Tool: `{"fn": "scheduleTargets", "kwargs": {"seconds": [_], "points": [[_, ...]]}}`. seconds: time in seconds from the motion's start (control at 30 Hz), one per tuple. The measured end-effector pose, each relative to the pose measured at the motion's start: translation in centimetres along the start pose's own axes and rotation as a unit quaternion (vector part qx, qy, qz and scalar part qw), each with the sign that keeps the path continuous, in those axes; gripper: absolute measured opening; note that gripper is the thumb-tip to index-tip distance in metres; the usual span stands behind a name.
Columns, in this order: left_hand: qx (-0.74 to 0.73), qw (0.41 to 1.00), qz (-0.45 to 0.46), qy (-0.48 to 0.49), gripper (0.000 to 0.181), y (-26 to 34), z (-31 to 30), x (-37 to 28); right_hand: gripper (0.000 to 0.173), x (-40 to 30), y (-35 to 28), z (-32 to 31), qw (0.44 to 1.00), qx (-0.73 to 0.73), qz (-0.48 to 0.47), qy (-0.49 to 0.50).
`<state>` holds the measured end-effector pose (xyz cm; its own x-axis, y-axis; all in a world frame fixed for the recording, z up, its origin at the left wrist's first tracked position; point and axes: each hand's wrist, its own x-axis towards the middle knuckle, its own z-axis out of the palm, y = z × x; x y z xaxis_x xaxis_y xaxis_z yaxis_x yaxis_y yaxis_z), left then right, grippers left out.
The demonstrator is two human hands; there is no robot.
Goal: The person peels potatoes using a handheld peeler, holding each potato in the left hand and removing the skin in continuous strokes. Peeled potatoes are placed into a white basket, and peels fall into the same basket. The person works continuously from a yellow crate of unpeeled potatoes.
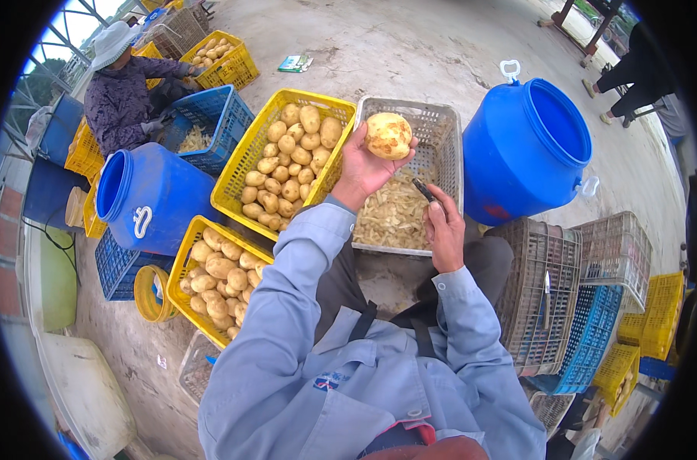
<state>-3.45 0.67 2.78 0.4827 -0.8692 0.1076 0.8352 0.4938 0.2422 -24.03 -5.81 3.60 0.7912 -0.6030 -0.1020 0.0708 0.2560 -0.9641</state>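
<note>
My left hand (366, 167) holds up a large potato (388, 136) with brown patches of skin on its pale surface. My right hand (445, 230) grips a small dark-handled tool (423, 189), perhaps a peeler, a little below and to the right of the potato. Both hands are over a grey plastic crate (453, 167) that has a layer of peelings (383, 221) in its bottom. Against its left side stands a yellow crate (233, 178) full of potatoes (285, 172). A second yellow crate (179, 293) of potatoes lies nearer, by my left arm.
Blue plastic barrels stand right (509, 149) and left (170, 195). A knife (547, 299) rests on stacked grey crates (521, 276) at my right. Beyond the left barrel, a co-worker in a hat (118, 103) sits by a blue crate (225, 126). Another person (641, 80) is at upper right.
</note>
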Motion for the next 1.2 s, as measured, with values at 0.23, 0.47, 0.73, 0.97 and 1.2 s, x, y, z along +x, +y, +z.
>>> {"fn": "scheduleTargets", "kwargs": {"seconds": [0.23,0.47,0.73,0.97,1.2], "points": [[0.024,1.000,-0.019,0.001,0.068,-0.4,-1.7,1.4,0.035,0.2,-0.1,0.5,0.997,-0.043,-0.055,0.013],[0.046,0.998,-0.007,0.035,0.065,-0.7,-1.2,1.1,0.035,0.7,-0.2,0.9,0.998,-0.049,-0.027,0.009],[0.121,0.992,0.015,0.027,0.060,-0.6,-0.8,0.8,0.035,1.7,-0.3,1.2,0.985,-0.131,-0.107,0.019],[0.176,0.977,0.069,0.094,0.050,-1.0,-0.9,0.7,0.033,3.7,-2.7,2.7,0.906,-0.311,-0.288,0.009],[0.216,0.966,0.103,0.103,0.044,-1.4,-1.6,0.7,0.032,5.1,-2.5,3.7,0.866,-0.369,-0.338,0.012]]}}
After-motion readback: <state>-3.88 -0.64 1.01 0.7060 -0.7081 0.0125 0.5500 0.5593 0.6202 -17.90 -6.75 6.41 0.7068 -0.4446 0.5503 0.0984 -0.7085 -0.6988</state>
